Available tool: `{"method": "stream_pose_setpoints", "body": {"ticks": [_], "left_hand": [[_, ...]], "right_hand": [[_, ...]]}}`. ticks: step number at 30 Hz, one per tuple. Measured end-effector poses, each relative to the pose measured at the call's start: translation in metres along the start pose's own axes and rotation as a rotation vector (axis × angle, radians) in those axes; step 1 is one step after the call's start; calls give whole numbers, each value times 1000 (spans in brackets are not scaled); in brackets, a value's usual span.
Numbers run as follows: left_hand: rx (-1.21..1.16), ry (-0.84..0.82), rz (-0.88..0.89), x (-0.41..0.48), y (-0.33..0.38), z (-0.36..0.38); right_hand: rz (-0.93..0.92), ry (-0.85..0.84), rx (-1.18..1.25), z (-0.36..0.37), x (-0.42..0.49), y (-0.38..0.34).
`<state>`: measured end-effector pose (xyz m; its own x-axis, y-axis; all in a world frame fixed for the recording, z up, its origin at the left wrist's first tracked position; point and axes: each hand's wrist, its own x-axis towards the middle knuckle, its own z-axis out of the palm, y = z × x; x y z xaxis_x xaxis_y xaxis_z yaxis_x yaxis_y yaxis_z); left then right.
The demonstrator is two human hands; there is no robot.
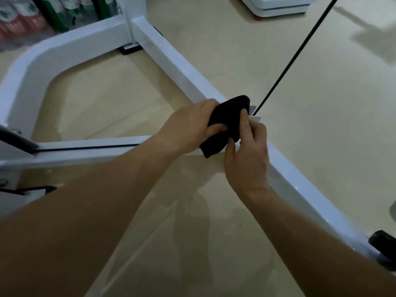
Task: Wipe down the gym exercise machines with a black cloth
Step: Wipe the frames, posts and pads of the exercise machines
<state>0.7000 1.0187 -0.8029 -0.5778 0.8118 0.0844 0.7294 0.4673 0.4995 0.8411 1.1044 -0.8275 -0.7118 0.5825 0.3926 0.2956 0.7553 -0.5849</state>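
Note:
A black cloth (227, 123) is bunched over the joint of a white exercise machine's floor frame (171, 58), where a diagonal beam meets a horizontal beam. My left hand (190, 125) grips the cloth from the left, thumb curled over its front. My right hand (248, 155) pinches the cloth's right edge with thumb and forefinger. A small white bracket (254, 114) pokes out just behind the cloth.
A thin black cable (293, 56) runs from the bracket up to the top right. Another black cable (85, 147) lies along the horizontal beam. A black foot pad (383, 243) sits at the frame's lower right end. Beige glossy floor (310, 125) surrounds everything.

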Motion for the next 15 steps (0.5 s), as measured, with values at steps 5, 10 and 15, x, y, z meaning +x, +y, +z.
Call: {"method": "stream_pose_setpoints", "body": {"ticks": [5, 10, 15], "left_hand": [[-115, 60, -54, -14, -2, -6], [-88, -13, -31, 8, 14, -12], [-30, -6, -2, 23, 26, -3]], "right_hand": [[-48, -24, 55, 4, -9, -8], [-194, 4, -79, -26, 13, -7], [-391, -273, -209, -37, 55, -12]]}}
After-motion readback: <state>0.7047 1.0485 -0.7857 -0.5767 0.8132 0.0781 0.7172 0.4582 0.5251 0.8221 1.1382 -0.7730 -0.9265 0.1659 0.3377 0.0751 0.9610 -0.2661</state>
